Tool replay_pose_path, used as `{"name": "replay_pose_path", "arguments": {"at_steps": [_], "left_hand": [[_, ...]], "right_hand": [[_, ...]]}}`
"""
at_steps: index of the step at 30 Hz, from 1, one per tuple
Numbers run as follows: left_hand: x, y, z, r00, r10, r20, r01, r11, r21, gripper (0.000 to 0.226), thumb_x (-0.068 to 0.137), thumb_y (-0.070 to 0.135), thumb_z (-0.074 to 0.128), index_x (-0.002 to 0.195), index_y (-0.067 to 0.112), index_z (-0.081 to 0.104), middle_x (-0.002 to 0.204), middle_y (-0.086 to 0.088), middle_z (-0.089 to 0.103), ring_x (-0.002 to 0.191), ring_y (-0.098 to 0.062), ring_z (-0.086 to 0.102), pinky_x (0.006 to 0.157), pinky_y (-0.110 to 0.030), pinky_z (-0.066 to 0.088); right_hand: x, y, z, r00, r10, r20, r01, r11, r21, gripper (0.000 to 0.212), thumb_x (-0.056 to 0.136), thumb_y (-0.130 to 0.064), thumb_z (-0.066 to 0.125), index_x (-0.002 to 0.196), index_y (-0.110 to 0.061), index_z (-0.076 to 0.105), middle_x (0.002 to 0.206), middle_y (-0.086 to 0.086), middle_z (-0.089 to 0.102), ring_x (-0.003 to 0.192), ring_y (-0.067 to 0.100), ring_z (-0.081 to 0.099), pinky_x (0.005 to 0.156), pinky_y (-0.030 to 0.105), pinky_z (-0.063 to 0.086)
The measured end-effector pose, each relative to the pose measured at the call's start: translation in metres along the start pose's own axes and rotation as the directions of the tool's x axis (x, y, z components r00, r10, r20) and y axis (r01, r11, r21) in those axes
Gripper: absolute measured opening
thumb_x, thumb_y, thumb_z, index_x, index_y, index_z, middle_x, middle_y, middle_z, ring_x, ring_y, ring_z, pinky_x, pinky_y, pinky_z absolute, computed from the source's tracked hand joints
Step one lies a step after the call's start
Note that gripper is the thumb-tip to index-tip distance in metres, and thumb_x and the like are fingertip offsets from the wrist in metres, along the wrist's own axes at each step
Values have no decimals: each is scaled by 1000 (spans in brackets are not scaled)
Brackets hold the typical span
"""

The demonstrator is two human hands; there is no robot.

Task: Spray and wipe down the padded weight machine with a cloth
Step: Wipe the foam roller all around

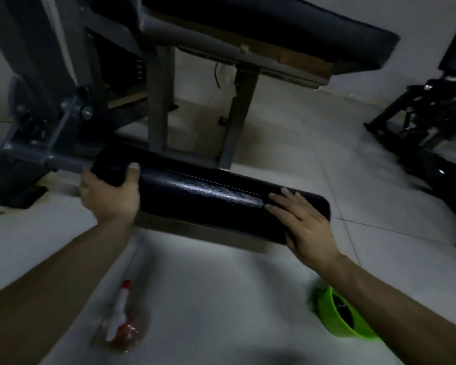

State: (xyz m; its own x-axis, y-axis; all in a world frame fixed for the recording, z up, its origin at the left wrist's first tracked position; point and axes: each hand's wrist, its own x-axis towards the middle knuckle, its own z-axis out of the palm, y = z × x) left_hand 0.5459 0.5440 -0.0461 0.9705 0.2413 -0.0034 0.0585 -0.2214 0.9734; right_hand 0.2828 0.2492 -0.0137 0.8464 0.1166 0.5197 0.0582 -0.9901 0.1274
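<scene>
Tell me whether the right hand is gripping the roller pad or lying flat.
Flat: the right hand lies on the roller pad with fingers straight, not curled round it.

A: Can any lettering, number, brand or sign be read in the head view?

B: None can be read. The spray bottle [120, 312] is blurred and no label can be made out on it. Nothing legible is seen on the roller pad [208, 201] or the green bowl [334, 326].
</scene>
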Motion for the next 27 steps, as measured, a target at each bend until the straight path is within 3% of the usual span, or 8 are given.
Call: {"name": "replay_pose_path", "arguments": {"at_steps": [3,7,11,15,18,20,23,27], "left_hand": [[-3,2,7,998,-32,-45,33,999,23,105,79,64,71,160,16,24,159,-15,35,146,-36,33,121,-45,29],[-2,4,9,997,-19,-75,19,1000,2,103,74,67,71,156,17,32,154,-15,42,140,-39,41,116,-47,37],[-1,6,4,999,-27,-24,28,1000,7,99,71,69,71,151,20,39,149,-14,49,136,-40,45,114,-49,39],[9,-5,-21,996,26,80,-19,996,-82,68,82,59,58,142,28,52,138,-7,60,126,-34,56,110,-50,44],[8,-15,-37,982,69,175,-41,987,-156,44,101,33,51,144,24,55,139,-3,61,126,-28,57,111,-47,45],[11,-25,-49,963,139,230,-97,978,-184,44,98,32,49,140,28,59,135,0,64,122,-24,61,107,-49,49],[16,-32,-56,927,265,263,-220,957,-189,39,96,29,49,132,29,64,118,6,70,111,-12,65,96,-38,54],[28,-31,-56,921,291,260,-250,951,-180,18,99,15,50,100,20,68,92,10,70,91,0,67,82,-24,55]], "right_hand": [[-46,29,-20,995,102,9,-101,994,-37,49,90,3,57,137,-9,65,152,9,54,149,30,40,116,55,41],[-57,32,-19,976,212,-43,-211,977,13,46,94,3,54,137,-8,65,151,10,54,149,28,40,115,55,42],[6,-9,10,998,53,-45,-49,996,79,35,95,4,63,128,-5,68,146,15,58,146,32,45,117,52,40],[90,-81,48,991,-104,-79,116,979,169,27,104,-8,56,128,-6,69,140,17,62,139,34,53,113,52,45],[145,-136,73,989,-106,-105,128,963,235,36,110,-20,41,125,-7,71,136,16,65,136,34,56,112,50,47],[180,-171,89,988,-94,-118,123,955,270,32,105,-18,48,125,-8,71,138,15,64,136,34,55,114,49,46],[224,-209,104,993,-85,-85,107,948,299,34,97,-15,55,127,-11,69,140,14,62,139,34,52,118,48,41],[257,-234,108,992,-123,-4,117,935,335,40,86,-18,54,122,-11,71,136,12,62,142,32,48,121,49,36]]}}
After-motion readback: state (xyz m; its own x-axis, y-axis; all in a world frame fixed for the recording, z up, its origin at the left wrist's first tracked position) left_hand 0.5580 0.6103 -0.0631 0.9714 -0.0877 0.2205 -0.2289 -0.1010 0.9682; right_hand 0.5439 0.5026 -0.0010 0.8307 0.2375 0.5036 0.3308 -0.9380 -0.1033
